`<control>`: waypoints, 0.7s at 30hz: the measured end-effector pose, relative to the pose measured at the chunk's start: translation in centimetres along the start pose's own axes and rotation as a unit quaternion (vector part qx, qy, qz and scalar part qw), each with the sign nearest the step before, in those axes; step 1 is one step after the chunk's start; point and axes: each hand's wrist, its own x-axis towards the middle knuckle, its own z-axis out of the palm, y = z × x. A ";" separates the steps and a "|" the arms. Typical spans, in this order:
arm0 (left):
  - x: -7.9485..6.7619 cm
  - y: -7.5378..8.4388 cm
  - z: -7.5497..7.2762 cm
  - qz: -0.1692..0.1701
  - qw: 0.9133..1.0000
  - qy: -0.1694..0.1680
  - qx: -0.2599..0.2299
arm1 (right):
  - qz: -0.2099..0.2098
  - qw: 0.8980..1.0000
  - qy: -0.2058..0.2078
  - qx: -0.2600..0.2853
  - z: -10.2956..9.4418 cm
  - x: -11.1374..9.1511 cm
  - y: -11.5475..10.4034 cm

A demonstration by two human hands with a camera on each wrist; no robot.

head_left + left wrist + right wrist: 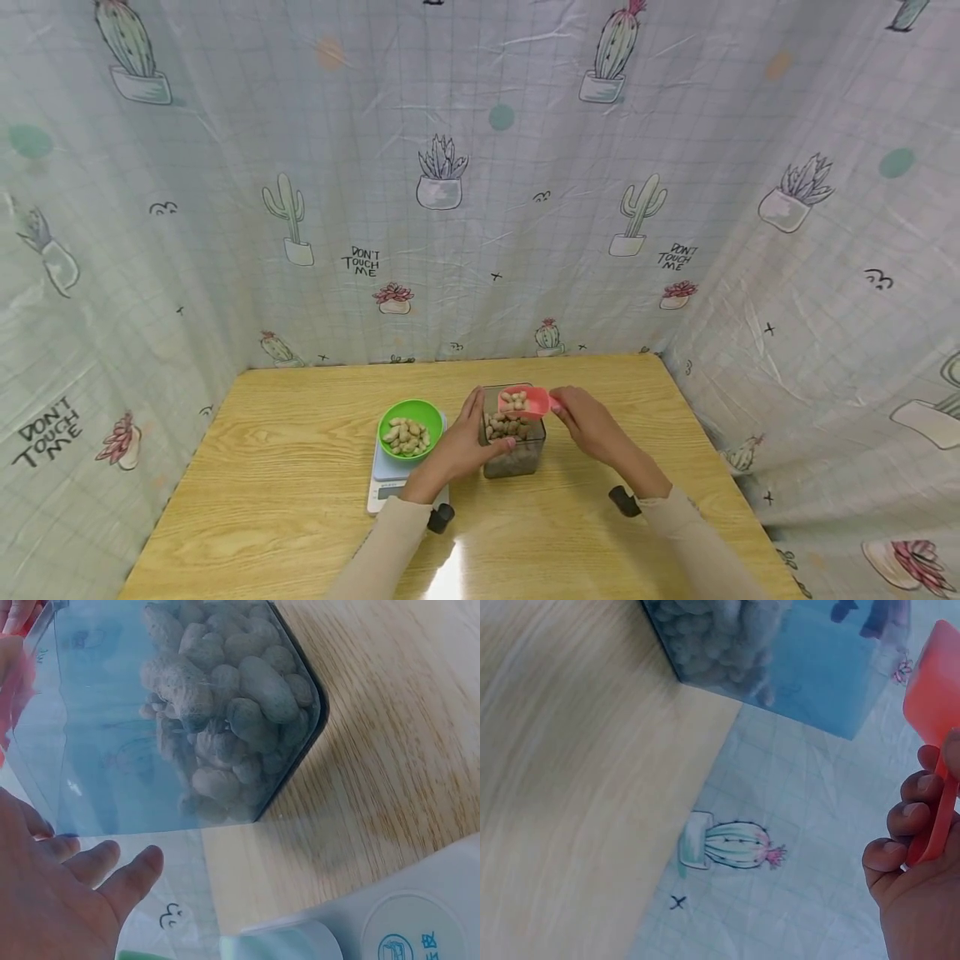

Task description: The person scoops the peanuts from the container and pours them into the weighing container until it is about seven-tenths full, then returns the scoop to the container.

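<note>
A clear square container (pixel 513 460) holds unshelled peanuts (pixel 225 712). My left hand (pixel 467 442) rests at its near left corner, with the thumb across the near rim and the fingers extended along the left wall. The left wrist view shows those fingers (pixel 131 881) spread and fairly straight beside the plastic. Over the container's opening, my right hand (pixel 592 423) grips the handle of a red scoop (pixel 537 402), its fingers curled around it in the right wrist view. Several peanuts (pixel 514 401) lie in the scoop.
Left of the container, a green bowl (pixel 411 407) with peanuts sits on a white kitchen scale (pixel 384 477), whose display is partly covered by my left arm. All stand on a wooden table (pixel 300 467). A cactus-print curtain (pixel 480 250) surrounds its back and sides.
</note>
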 end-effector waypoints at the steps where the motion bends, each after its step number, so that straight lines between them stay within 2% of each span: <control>1: 0.0 0.0 0.0 0.000 1.000 0.000 0.000 | -0.004 1.000 0.001 -0.001 -0.2 0.1 0.0; 9: -0.6 0.6 -0.6 0.014 1.000 0.019 0.015 | -0.025 1.000 -0.007 -0.005 -1.7 1.3 -0.6; 14: -1.2 0.9 -1.9 0.028 0.998 0.047 0.029 | -0.033 0.999 -0.016 -0.013 -2.4 2.3 -1.0; 21: -2.7 0.8 -4.2 0.015 0.997 0.066 0.027 | -0.047 0.998 -0.025 -0.019 -3.1 3.7 -2.0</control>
